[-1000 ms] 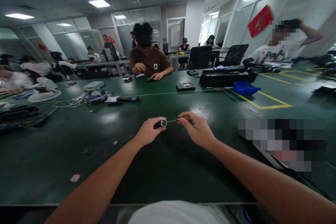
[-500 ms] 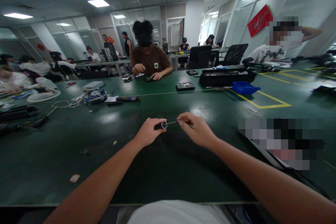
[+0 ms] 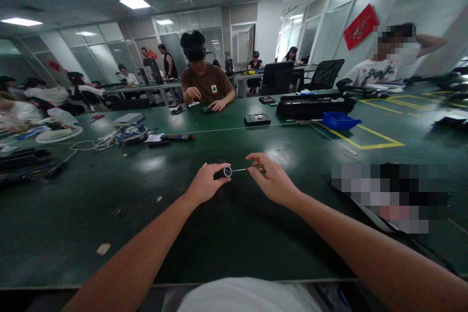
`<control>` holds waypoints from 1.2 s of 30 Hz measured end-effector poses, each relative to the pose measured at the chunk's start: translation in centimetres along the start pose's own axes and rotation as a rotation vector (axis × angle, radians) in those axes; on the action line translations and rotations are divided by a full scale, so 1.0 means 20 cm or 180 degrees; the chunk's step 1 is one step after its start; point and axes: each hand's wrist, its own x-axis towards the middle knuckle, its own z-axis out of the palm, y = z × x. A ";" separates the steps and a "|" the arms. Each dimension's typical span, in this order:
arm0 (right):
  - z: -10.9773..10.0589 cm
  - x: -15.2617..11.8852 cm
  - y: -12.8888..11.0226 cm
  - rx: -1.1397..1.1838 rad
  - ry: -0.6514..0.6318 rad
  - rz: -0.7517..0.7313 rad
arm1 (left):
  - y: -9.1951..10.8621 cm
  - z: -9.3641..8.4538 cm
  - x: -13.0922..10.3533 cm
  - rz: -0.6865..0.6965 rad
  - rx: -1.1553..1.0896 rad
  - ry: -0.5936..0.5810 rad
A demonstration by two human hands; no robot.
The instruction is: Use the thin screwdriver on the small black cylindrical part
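Note:
My left hand [image 3: 205,184] grips a dark cylindrical part [image 3: 221,173] whose round, silvery-rimmed end faces right. Its fingers lie along the top and the thumb below. From the right, my right hand [image 3: 273,178] holds a thin screwdriver [image 3: 257,169], its handle partly hidden in the palm against the thumb. The index finger is raised off the handle. The metal shaft points left and its tip meets the round end of the part. Both hands are just above the green table [image 3: 234,248].
Beyond the hands lie a hard drive [image 3: 257,119], a blue tray [image 3: 340,121] and a long black housing [image 3: 314,106]. Cables [image 3: 131,134] and a dark tool [image 3: 177,137] are at the back left. A person in brown [image 3: 210,85] works across the table.
The index finger of my right hand has lifted away from the screwdriver. My left hand and the dark part have hardly moved. The view has shifted slightly.

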 end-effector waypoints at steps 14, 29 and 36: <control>0.01 0.01 0.00 0.0186 0.0145 0.0096 | 0.00 0.00 0.00 0.0009 -0.0035 0.0082; -0.01 0.00 -0.01 0.0088 -0.0023 0.0046 | -0.01 0.01 0.00 0.0009 0.0016 0.0054; -0.01 0.01 0.00 -0.0036 -0.0146 0.0097 | -0.03 0.02 0.00 0.0021 0.0088 0.0053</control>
